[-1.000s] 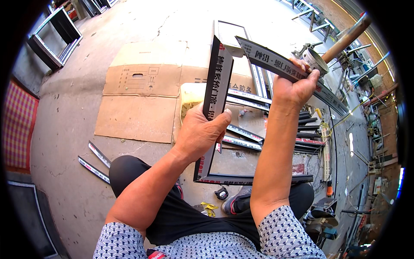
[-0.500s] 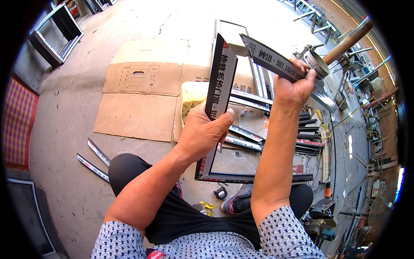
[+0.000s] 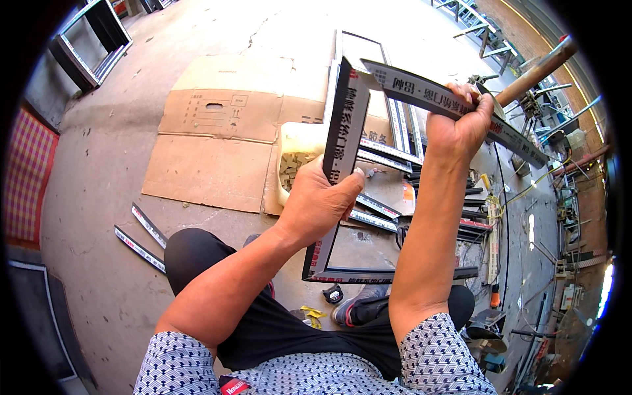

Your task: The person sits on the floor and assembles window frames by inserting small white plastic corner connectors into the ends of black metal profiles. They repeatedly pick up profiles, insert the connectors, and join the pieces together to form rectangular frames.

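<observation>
Gripping firmly, my left hand (image 3: pixel 322 201) has the tall side of a frame (image 3: pixel 345 131), and my right hand (image 3: pixel 461 125) is wrapped around a bar (image 3: pixel 415 95). Their slanted ends come close above my left hand; I can't tell if they touch. Pushing crooked could scrape or bend those ends. If my right hand slips, the bar could tip, because it sticks out past both sides of my grip. The frame's bottom side (image 3: pixel 359 274) runs below my hands, near my right knee (image 3: pixel 463 307), so a big twist could bump it. A tub (image 3: pixel 306 135) of little blocks sits just beyond my left hand and could get knocked. The roomy side is left of my left hand, over cardboard (image 3: pixel 197 174) and floor (image 3: pixel 92 178); below my right hand, piled strips (image 3: pixel 471 229) crowd things.
</observation>
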